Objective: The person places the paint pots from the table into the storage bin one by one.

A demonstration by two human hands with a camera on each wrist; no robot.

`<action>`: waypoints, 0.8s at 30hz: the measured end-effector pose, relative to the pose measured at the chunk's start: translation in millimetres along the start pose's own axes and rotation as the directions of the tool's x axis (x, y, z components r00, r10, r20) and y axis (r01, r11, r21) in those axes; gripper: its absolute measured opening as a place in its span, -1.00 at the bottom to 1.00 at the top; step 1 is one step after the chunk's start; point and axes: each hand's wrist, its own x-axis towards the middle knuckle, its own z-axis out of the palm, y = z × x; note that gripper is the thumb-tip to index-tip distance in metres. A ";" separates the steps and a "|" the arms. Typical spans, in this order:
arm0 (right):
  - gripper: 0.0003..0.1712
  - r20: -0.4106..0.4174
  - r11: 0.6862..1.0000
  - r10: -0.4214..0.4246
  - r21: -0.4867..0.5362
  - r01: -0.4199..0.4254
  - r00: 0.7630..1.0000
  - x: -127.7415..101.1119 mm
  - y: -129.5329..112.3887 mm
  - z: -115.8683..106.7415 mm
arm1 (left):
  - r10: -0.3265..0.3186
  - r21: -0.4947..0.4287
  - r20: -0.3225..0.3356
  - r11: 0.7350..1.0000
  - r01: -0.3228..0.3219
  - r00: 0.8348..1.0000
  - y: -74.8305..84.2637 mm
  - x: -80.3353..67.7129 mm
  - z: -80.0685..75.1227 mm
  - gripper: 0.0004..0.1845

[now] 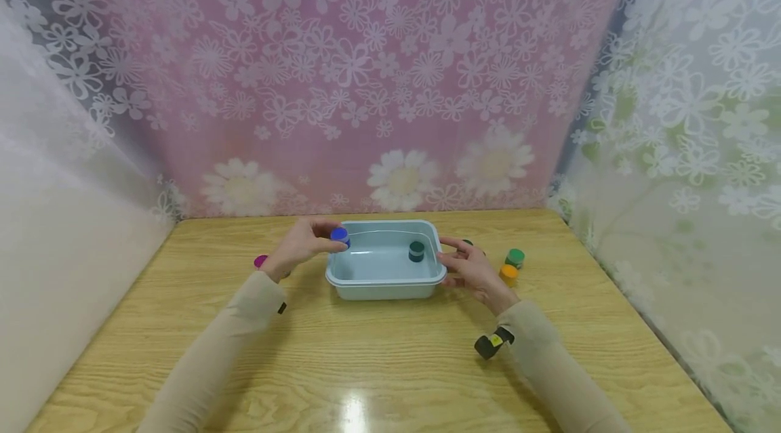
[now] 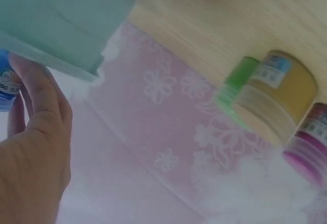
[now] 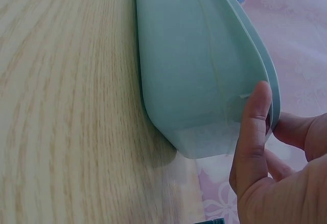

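My left hand [image 1: 300,243] pinches a small blue jar [image 1: 339,237] at the left rim of a pale blue plastic basin [image 1: 390,289]. In the left wrist view, part of this blue jar [image 2: 7,83], with a printed label, shows beside the fingers. My right hand [image 1: 472,269] grips the basin's right end; the right wrist view shows thumb and fingers on either side of the rim [image 3: 273,89]. Inside the basin, toward the right, stands a dark green jar [image 1: 416,251].
Left of the basin is a magenta-lidded jar [image 1: 261,261], partly behind my left hand. The left wrist view adds a green jar [image 2: 237,89] and a yellowish jar [image 2: 281,94]. Right of the basin stand green [image 1: 515,257] and orange [image 1: 508,274] jars, with a dark lid [image 1: 467,242] behind my right hand.
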 end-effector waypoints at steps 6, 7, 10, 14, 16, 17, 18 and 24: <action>-0.36 0.004 1.000 -0.004 -0.002 0.004 1.000 -0.1 1.7 0.1 | 0.021 0.008 -0.006 1.000 -0.021 1.000 3.5 7.7 20.3 -0.54; -0.36 0.007 1.000 -0.004 -0.003 0.004 1.000 -0.3 2.0 0.2 | 0.016 0.002 -0.009 1.000 -0.016 1.000 4.3 8.2 23.8 -0.54; -0.36 0.006 1.000 -0.005 -0.005 0.005 1.000 -0.7 2.4 0.7 | -0.005 0.005 -0.022 1.000 0.005 1.000 7.0 9.1 33.9 -0.52; -0.36 0.007 1.000 -0.017 -0.008 0.017 1.000 -0.5 1.6 1.2 | -0.022 0.006 -0.041 1.000 0.022 0.999 11.8 10.6 45.1 -0.51; -0.37 0.010 1.000 -0.024 -0.010 0.024 1.000 -0.1 1.0 1.3 | -0.032 0.004 -0.048 0.999 0.032 0.998 13.6 11.5 49.3 -0.52; -0.37 0.011 1.000 -0.026 -0.010 0.026 1.000 0.2 0.9 1.3 | -0.037 -0.003 -0.052 0.999 0.037 0.998 14.4 12.1 51.1 -0.53; -0.37 0.010 1.000 -0.026 -0.007 0.026 1.000 0.6 0.9 1.2 | -0.040 0.001 -0.056 0.999 0.040 0.998 15.2 12.5 52.9 -0.54; -0.35 0.007 0.999 -0.036 -0.016 0.036 0.999 3.4 2.9 0.7 | -0.030 0.040 -0.060 0.999 0.032 0.998 23.0 16.1 66.8 -0.56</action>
